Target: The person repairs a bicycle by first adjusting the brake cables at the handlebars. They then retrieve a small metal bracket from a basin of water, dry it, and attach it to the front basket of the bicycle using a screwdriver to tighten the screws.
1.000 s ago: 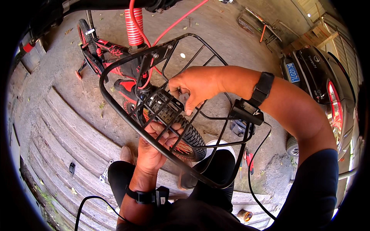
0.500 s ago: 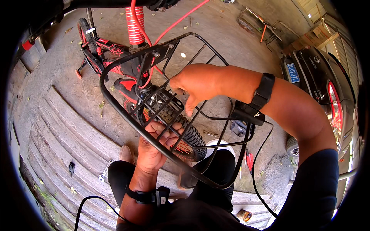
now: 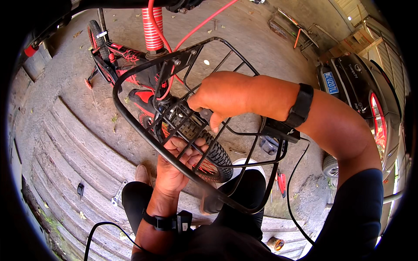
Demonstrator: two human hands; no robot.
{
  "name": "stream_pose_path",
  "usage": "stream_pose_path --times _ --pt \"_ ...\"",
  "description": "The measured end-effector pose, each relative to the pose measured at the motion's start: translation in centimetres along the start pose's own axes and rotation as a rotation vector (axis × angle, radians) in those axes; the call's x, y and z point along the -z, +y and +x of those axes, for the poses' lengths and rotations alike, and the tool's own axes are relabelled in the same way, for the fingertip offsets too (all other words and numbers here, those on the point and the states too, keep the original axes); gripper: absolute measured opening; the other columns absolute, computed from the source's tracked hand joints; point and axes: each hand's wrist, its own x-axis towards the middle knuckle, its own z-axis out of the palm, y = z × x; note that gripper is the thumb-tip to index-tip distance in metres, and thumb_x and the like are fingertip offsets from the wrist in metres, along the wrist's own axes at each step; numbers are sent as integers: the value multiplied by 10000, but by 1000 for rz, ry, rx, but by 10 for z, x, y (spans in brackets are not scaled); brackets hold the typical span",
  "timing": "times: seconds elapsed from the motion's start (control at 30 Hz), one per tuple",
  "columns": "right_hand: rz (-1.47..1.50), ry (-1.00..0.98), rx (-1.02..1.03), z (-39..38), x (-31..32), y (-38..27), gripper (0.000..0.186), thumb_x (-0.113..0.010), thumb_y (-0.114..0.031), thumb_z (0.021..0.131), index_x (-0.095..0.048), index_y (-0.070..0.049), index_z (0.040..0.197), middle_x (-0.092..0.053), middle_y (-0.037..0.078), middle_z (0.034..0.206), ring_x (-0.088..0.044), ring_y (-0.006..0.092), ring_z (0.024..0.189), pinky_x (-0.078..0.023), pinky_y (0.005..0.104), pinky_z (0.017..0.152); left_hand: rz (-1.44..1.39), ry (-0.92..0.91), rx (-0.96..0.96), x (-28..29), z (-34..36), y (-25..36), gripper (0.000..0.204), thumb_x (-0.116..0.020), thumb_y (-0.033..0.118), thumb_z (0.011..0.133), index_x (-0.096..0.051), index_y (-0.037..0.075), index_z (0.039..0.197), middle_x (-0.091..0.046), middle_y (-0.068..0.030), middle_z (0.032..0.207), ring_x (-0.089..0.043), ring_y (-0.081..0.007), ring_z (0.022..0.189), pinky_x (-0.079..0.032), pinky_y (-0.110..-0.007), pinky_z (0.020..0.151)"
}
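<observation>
Concrete floor, parked car — rack bars cross left hand.

I see a dark car at right, wooden boards far right, a wrench near left, a brown can near right.

Watching, I see the person's right arm bent and swung inward, the right hand drooping, thumb pointing down. Nearer their body, the left forearm reaches forward, the left hand curling its fingers.
</observation>
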Motion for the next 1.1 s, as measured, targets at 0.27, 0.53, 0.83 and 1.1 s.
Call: stream_pose_path --times 0.27,0.53,0.83,1.1 --pt "90 -20 -26 3 -2 1 415 -850 -235 607 -631 -35 898 -669 140 814 -650 368 831 -479 469 685 46 7 -26 -4 0 1 98 -545 -29 938 -502 57 952 -651 -200 1092 -673 -298 999 -589 -344 829" --pt "57 -26 87 6 -6 5 358 -844 -236 618 -620 -29 806 -641 130 730 -641 352 751 -475 454 655 94 26 -96 -6 3 -4 164 -547 -77 905 -489 70 945 -653 -176 1070 -668 -285 973 -585 -398 842" --pt "112 -38 0 2 -4 4 388 -855 -197 614 -619 -46 882 -651 91 729 -653 326 757 -481 440 652 112 63 -89 -12 3 -2 142 -669 28 868 -542 87 893 -690 -140 994 -688 -233 910 -565 -362 855" --pt "156 -39 -32 1 -4 4 455 -865 -206 593 -616 -55 942 -664 139 849 -647 358 856 -480 455 691 108 39 -96 -7 4 -4 192 -595 -68 877 -488 87 910 -669 -155 1021 -680 -284 927 -593 -383 776"
